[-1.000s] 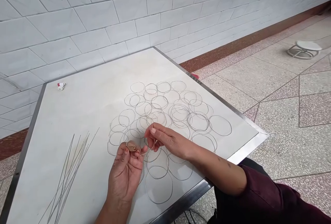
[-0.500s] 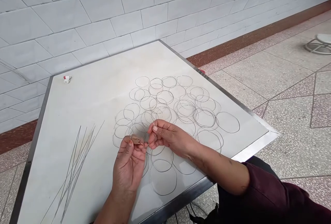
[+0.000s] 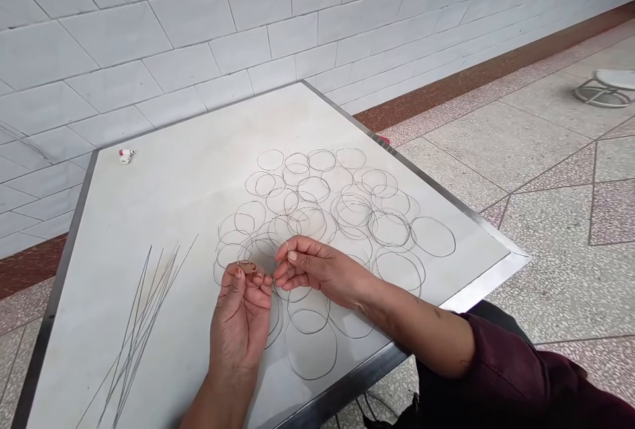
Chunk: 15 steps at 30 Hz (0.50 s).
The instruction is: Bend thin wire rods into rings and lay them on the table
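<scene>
My left hand (image 3: 242,313) is closed, palm up, with a thin wire pinched between thumb and forefinger. A small brown wrap (image 3: 247,268), like tape or leather, sits on that forefinger. My right hand (image 3: 312,267) pinches part of a thin wire just to the right, its fingertips near those of my left hand. Many thin wire rings (image 3: 311,350) lie overlapping on the white table (image 3: 198,197), around and beyond my hands. Left of them, several straight wires (image 3: 136,333) lie in a loose bundle.
A small red and white object (image 3: 126,156) lies near the table's far left corner. A tiled wall (image 3: 193,65) runs behind the table. A white stool (image 3: 608,85) stands on the floor at the right.
Both hands have shifted slightly left in view, the left one more. My right hand has moved a little apart from my left. The view itself has shifted slightly.
</scene>
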Available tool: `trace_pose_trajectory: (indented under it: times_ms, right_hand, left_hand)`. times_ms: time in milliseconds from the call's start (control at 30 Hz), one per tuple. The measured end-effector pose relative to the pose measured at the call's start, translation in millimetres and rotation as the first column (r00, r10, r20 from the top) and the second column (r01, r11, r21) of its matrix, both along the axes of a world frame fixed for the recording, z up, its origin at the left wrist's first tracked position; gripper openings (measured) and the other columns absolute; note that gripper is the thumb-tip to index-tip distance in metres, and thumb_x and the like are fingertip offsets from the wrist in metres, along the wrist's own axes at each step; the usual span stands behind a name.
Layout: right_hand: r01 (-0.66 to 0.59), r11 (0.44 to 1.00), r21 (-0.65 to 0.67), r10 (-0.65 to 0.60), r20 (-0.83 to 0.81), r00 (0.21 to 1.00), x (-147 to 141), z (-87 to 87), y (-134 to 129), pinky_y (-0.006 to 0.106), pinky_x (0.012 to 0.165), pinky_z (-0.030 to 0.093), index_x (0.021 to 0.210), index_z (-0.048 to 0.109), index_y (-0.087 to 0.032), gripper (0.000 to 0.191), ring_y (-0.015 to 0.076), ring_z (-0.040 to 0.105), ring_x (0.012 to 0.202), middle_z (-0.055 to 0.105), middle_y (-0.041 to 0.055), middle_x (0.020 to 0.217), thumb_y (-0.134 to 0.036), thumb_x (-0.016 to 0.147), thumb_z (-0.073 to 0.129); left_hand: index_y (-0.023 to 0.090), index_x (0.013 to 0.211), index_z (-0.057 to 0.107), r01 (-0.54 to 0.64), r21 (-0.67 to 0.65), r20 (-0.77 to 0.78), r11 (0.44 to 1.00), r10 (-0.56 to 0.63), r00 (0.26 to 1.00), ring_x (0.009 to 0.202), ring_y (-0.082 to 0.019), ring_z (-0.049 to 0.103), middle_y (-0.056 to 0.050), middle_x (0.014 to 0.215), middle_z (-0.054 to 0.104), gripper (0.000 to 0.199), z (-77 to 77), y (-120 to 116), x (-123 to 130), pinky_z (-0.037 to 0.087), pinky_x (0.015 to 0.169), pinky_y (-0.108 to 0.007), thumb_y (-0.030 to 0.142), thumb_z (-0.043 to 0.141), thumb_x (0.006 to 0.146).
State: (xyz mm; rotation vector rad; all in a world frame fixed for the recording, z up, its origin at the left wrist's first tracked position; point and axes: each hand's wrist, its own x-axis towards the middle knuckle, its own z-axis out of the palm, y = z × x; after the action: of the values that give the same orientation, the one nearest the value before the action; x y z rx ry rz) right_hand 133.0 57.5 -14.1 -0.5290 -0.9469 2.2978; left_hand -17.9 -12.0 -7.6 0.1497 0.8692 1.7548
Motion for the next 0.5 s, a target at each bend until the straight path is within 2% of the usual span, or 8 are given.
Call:
trace_pose_trajectory:
  times_ms: [167, 333, 500]
  right_hand:
    - [0.008, 1.0, -0.013, -0.008, -0.006, 1.0, -1.9, -3.3, -1.4, 0.029, 0.081, 0.053, 0.1, 0.066, -0.016, 0.03, 0.012, 0.07, 0.079, 0.073, 0.0025, 0.084, -0.043, 0.088, 0.073]
    - [0.007, 1.0, 0.016, -0.006, -0.063, 0.998, -2.5, -3.3, -2.3, 0.031, 0.088, 0.053, 0.108, 0.069, -0.018, 0.029, 0.0125, 0.072, 0.087, 0.074, 0.0024, 0.093, -0.034, 0.085, 0.078]
    - [-0.016, 1.0, 0.02, 0.018, -0.066, 0.998, -3.8, -7.6, -1.2, 0.03, 0.085, 0.054, 0.101, 0.072, -0.018, 0.022, 0.0122, 0.072, 0.084, 0.075, 0.0018, 0.088, -0.029, 0.084, 0.078]
  left_hand:
    - [0.018, 0.075, 0.066, 0.022, 0.021, -0.001, 1.0, -0.022, 1.0, 0.065, -0.009, 0.059, 0.004, 0.071, 0.062, 0.02, 0.5, 0.0, 0.4, 0.056, 0.064, -0.02, 0.017, 0.085, 0.071]
    - [0.017, 0.077, 0.066, -0.015, -0.011, 0.017, 1.0, 0.016, 1.0, 0.069, -0.01, 0.061, 0.003, 0.074, 0.064, 0.024, 0.3, 2.1, -2.9, 0.058, 0.067, -0.02, 0.017, 0.088, 0.067]
    - [0.018, 0.076, 0.065, -0.003, -0.007, 0.017, 1.0, 0.003, 1.0, 0.065, -0.008, 0.059, 0.004, 0.073, 0.062, 0.024, 1.2, 0.2, -2.8, 0.057, 0.063, -0.019, 0.016, 0.088, 0.067]
